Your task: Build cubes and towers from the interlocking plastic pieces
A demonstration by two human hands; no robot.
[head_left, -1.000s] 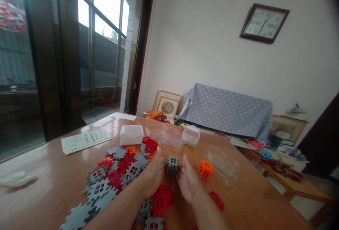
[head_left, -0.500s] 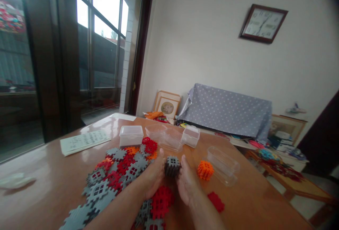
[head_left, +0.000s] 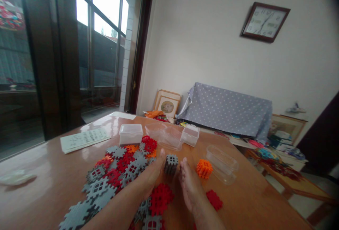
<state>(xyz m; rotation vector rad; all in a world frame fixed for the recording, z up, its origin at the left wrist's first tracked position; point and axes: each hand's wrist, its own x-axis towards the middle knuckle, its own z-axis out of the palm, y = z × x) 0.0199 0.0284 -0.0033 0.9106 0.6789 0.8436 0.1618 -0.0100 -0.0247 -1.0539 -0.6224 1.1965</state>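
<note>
A neat stack of grey interlocking building tiles (head_left: 171,164) stands upright on the table between my two hands. My left hand (head_left: 156,168) is upright on its edge beside the stack's left side, fingers stretched out; whether it touches the tiles I cannot tell. On the other side, my right hand (head_left: 187,180) is held flat and straight, with a small gap to the stack. Left of my hands spreads a loose pile of grey, red and orange tiles (head_left: 134,168). Red tiles (head_left: 161,199) lie between my forearms. An orange tile stack (head_left: 204,168) stands right of my right hand.
Beyond my hands stand a lidded plastic box (head_left: 131,134), a smaller one (head_left: 190,134) and clear trays (head_left: 169,137). A long clear container (head_left: 222,164) and a red tile (head_left: 214,199) lie at right. A printed sheet (head_left: 84,140) is at left.
My right hand has moved slightly right, opening a gap to the grey stack. My left hand keeps nearly the same place. The view has shifted a little.
</note>
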